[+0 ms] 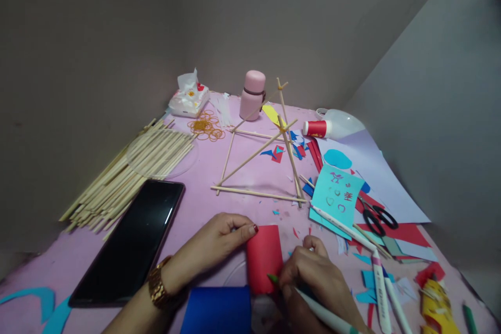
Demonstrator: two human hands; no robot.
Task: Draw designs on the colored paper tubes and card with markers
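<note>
Between my hands lies a curved piece of red paper [264, 255]. My left hand [225, 237] grips its upper left edge between thumb and fingers. A white marker [319, 310] with a green tip is held in my right hand [313, 276], and the tip is at the red paper's lower right part. I cannot tell whether it touches. Just below my left hand sits a piece of blue paper [217, 310]. Beyond both hands stands a frame of thin wooden sticks [260, 195], joined with rubber bands at its top corners.
At left are a black phone [129, 245] and a pile of wooden sticks [129, 177]. A pink bottle [252, 96], rubber bands [205, 126] and tissues [190, 99] stand at the back. Scissors [376, 216], a turquoise card [336, 195], markers [379, 289] and paper scraps cover the right.
</note>
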